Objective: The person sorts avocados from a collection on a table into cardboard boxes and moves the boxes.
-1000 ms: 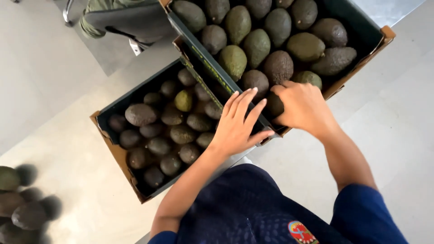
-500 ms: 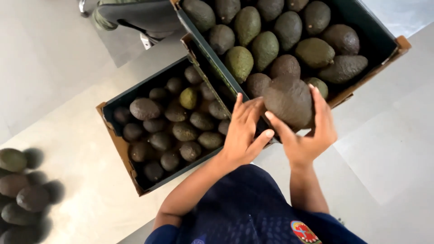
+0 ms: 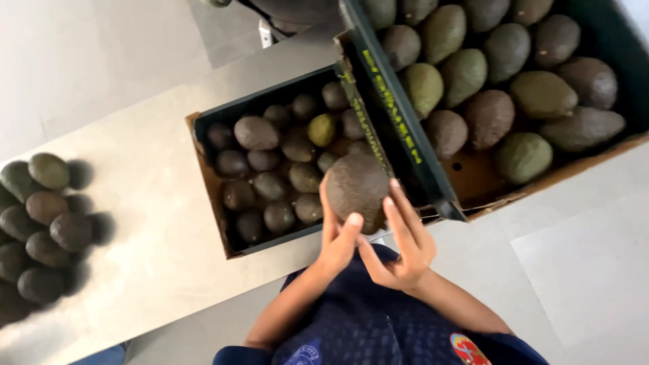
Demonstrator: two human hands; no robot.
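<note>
Dark avocado held over the small crate

Both hands, left [image 3: 338, 240] and right [image 3: 399, 243], closed their grip round one avocado [image 3: 357, 188] above the small crate's [image 3: 209, 177] near edge; the big crate [image 3: 405, 128] sat alongside, loose avocados [image 3: 44, 223] lay left on the bench [image 3: 149, 223]

One head-worn view looks steeply down, close over the hands and two crates [image 3: 216, 169] of avocados.

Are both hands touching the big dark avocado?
Touching. The head view shows the left hand and right hand with fingers pressed against the dark avocado, held up between them.
</note>
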